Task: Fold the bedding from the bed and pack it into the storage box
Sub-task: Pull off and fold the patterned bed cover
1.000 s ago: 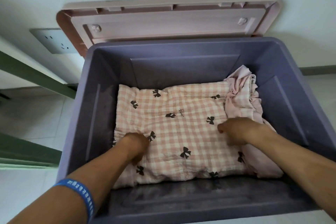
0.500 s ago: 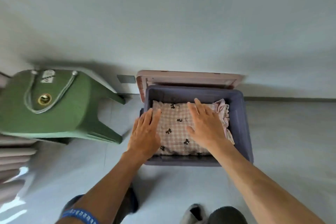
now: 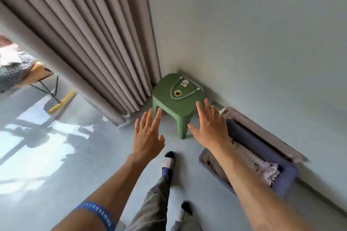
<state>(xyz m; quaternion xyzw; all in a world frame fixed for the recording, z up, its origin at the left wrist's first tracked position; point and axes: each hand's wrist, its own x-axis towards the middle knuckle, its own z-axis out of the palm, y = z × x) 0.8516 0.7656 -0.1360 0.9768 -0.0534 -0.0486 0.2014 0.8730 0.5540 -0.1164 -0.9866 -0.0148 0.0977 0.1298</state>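
Note:
The purple storage box (image 3: 285,176) stands on the floor at the right by the wall, its pink lid (image 3: 262,133) open against the wall. Folded pink checked bedding (image 3: 244,155) and a pale pink crumpled cloth (image 3: 266,170) lie inside it, partly hidden by my right forearm. My left hand (image 3: 148,137) and my right hand (image 3: 210,127) are both raised in the air with fingers spread, holding nothing. The right hand is above the box's near end; the left hand is over bare floor to the left of the box.
A green plastic stool (image 3: 178,97) stands in the corner beside grey-brown curtains (image 3: 84,43). A chair with checked cloth (image 3: 15,69) is at the far left, a yellow tool (image 3: 62,101) on the floor near it. My legs and feet (image 3: 169,161) are below.
Both hands have lifted off the bedding and out of the box. The view has risen and turned left, so the box now sits at the right and the curtains show.

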